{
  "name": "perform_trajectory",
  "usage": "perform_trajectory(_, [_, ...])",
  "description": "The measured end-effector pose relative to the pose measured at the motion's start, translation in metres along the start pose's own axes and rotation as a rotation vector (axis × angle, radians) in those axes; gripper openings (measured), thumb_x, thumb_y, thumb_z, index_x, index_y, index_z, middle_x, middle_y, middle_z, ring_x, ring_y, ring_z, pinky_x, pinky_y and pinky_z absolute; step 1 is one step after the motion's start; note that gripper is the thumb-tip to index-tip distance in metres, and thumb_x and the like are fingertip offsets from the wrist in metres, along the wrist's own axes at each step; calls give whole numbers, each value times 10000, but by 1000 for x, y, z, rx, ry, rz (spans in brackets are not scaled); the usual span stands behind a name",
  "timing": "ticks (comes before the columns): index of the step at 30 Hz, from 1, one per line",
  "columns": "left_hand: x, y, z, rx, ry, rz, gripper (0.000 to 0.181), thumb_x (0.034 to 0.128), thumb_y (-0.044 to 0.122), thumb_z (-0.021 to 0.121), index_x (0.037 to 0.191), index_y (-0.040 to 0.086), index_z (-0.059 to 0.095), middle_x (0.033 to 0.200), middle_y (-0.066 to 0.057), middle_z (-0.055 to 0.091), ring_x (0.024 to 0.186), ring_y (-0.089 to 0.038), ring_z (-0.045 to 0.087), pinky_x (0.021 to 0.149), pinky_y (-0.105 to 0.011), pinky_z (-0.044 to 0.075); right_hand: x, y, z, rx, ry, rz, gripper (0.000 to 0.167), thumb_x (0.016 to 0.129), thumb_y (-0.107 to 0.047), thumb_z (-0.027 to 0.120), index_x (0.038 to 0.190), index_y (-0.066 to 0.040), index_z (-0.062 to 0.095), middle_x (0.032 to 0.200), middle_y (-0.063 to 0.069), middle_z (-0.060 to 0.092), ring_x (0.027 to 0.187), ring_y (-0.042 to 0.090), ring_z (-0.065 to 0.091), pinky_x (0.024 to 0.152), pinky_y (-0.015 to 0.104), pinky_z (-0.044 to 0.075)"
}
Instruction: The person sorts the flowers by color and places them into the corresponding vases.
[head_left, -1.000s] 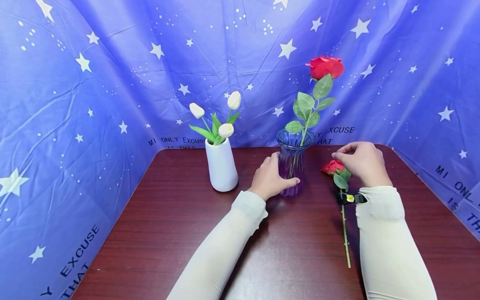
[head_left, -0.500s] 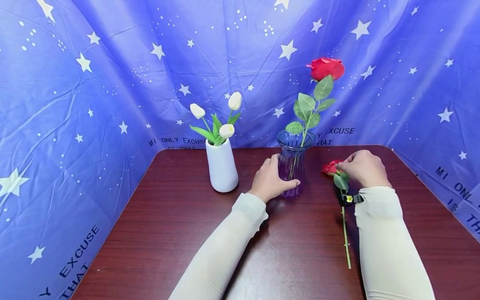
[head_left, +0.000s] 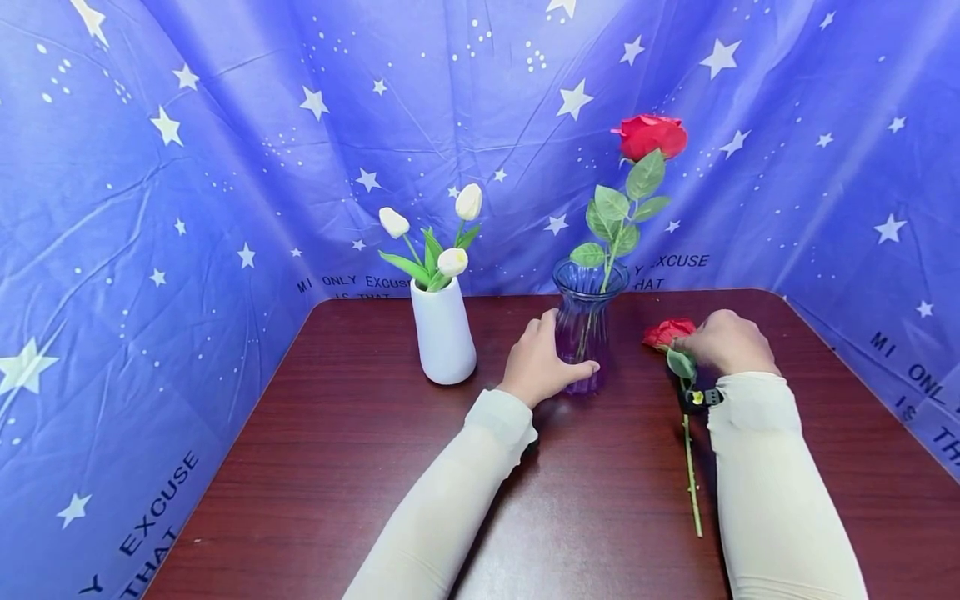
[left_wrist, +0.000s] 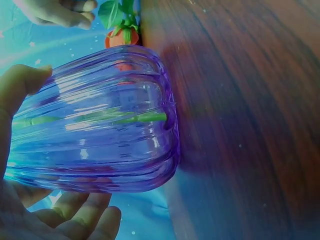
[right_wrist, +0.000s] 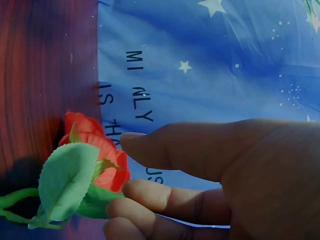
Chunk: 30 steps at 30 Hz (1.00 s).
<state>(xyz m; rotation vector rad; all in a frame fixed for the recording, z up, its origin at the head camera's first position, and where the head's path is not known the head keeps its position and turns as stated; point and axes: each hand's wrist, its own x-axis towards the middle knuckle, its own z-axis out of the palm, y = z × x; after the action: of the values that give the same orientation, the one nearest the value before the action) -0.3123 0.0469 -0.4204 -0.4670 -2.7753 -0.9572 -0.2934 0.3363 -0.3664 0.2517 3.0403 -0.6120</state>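
A ribbed purple-blue glass vase (head_left: pixel 581 321) stands upright, one tall red rose (head_left: pixel 651 137) leaning in it. My left hand (head_left: pixel 538 362) holds the vase from the left, thumb across the front and fingers curled behind; the left wrist view shows the stem end (left_wrist: pixel 150 117) through the glass. A second red rose (head_left: pixel 669 333) lies on the table with its stem toward me. Over its bloom and leaves hovers my right hand (head_left: pixel 731 343). The right wrist view shows its thumb and fingers apart, fingertips beside the green leaf (right_wrist: pixel 70 180); whether they touch it I cannot tell.
A white vase (head_left: pixel 444 332) with three white tulips (head_left: pixel 453 262) stands left of the glass vase. The dark red wooden table (head_left: pixel 337 483) ends at a blue star-patterned curtain (head_left: pixel 247 150) at the back and sides.
My right hand has come down from above the lying rose to beside its bloom and leaves. The left hand and the glass vase have stayed in place.
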Motion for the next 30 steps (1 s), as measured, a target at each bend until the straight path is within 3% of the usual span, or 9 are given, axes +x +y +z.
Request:
perform_trajectory(3, [-1,0,1,3,6,0,1013,776,609,828,1562,170,365,1373,-42,566,1157,-259,656,985,-431,562,1,3,2,-8,-31,23,474,882,-507,710,850,-35,724,973,261,680,900,448,613,651,472,506])
perform_trajectory(9, [-2,-1,2,7,16,1,1002,768,612,833,1548,182,373,1322,-35,574,1109,-254,664,958,-424,570,5,7,7,-19,-45,37,494,831,-489,755,910,-3,718,1042,316,660,923,464,611,672,487,514])
perform_trajectory(17, [-3,-2,3,1,11,-6,1015,765,606,840,1554,185,359,1329,-45,568,1103,-260,663,950,-431,572,8,10,12,-33,-49,24,421,832,-467,757,762,-69,642,935,246,649,874,424,589,657,466,501])
perform_trajectory(30, [-3,-3,6,8,3,-13,1023,754,608,853,1548,195,357,1313,-44,571,1086,-255,664,933,-430,577,11,15,20,-38,-29,50,457,798,-446,801,846,-6,684,1006,328,644,908,474,600,691,527,510])
